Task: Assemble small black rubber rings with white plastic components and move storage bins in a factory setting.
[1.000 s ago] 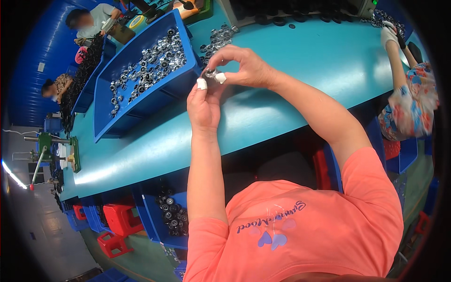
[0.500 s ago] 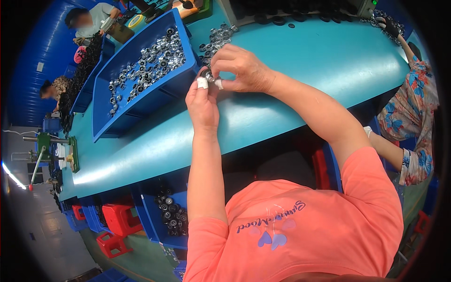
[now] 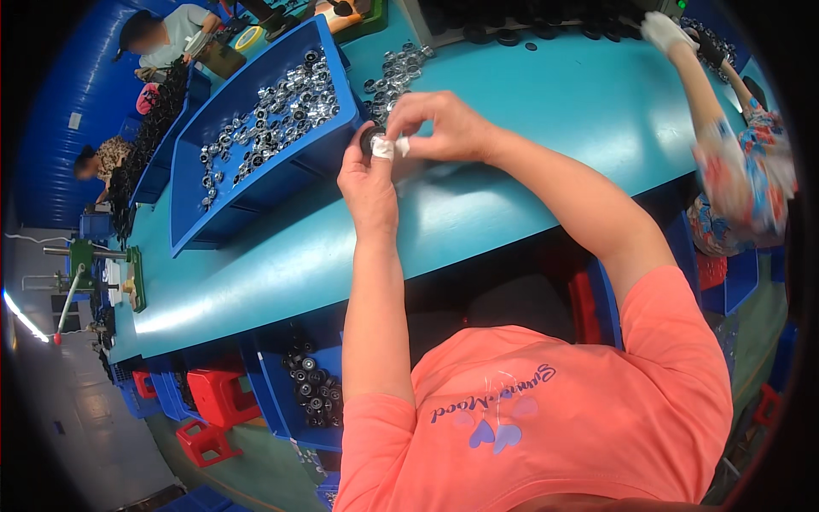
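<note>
Since half a second ago, your hands have stayed pressed together at the bin's corner, while the co-worker's gloved hand has reached back up to the table's far edge.

Your left hand, thumb wrapped in white tape, pinches a small black round part just beside the near corner of the blue bin of silvery parts. Your right hand closes its fingertips on the same part from the other side. Both hover over the teal table, near a loose pile of parts.
</note>
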Demonstrator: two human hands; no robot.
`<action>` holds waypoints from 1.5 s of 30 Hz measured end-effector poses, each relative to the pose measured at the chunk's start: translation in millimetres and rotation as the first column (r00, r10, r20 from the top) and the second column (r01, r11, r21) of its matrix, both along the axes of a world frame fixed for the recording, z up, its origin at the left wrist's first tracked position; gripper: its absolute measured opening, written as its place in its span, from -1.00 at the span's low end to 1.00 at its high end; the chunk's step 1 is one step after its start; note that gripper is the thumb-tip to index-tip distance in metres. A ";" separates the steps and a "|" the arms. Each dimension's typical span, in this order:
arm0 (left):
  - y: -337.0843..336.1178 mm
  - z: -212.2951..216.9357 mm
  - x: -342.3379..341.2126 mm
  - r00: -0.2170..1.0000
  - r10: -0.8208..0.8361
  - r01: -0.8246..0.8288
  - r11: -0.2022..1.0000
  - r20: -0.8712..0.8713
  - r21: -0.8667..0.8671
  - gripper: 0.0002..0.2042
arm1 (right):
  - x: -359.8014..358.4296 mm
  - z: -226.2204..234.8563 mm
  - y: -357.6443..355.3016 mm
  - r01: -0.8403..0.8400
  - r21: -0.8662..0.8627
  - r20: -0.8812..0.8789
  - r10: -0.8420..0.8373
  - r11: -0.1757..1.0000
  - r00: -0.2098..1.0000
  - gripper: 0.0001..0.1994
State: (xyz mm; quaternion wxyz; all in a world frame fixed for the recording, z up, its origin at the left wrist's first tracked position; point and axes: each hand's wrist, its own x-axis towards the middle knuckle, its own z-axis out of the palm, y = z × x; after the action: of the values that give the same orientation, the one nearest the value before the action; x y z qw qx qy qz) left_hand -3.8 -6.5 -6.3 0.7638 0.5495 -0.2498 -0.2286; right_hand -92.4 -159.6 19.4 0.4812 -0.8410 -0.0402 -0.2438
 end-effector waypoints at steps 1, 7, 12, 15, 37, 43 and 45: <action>-0.3 -0.6 -0.2 1.000 -0.014 0.014 1.000 -0.003 -0.016 -0.62 | 2.4 -4.2 -4.6 0.017 0.106 -0.007 -0.017 0.994 1.000 -0.75; 0.7 1.2 -2.7 0.999 -0.052 0.052 0.997 0.014 -0.059 -0.71 | 6.2 -7.9 -5.9 0.057 0.216 -0.150 -0.025 0.975 0.988 -0.66; -0.1 0.2 -3.5 0.990 0.057 -0.059 0.998 0.126 0.015 -0.80 | 3.3 0.9 0.1 0.053 0.146 -0.214 -0.021 0.988 0.977 -0.60; -1.1 -5.6 -0.5 0.941 0.143 -0.159 0.987 0.306 0.027 -0.81 | 0.3 7.0 8.5 0.070 0.166 -0.234 -0.030 0.984 0.972 -0.61; -4.1 4.5 -9.7 0.986 -0.026 0.003 0.991 0.167 0.136 -0.55 | 10.0 -7.2 1.8 0.144 0.661 -0.287 0.071 0.736 0.955 -0.58; -2.7 -2.1 -7.0 0.940 -0.053 -0.037 0.966 0.338 0.255 -0.41 | 7.4 -5.0 2.7 0.144 0.630 -0.325 0.090 0.763 0.942 -0.63; -5.2 -9.3 -7.5 0.913 -0.047 -0.074 0.958 0.406 0.278 -0.43 | 9.2 -12.8 0.2 0.147 0.631 -0.326 0.089 0.762 0.941 -0.67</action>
State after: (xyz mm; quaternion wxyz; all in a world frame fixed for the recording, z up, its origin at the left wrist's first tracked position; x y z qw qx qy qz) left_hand -11.3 -11.7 -15.6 0.6082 0.6919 -0.3640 -0.1373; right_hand -83.3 -159.4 6.6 0.7370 -0.6527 0.1423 -0.1026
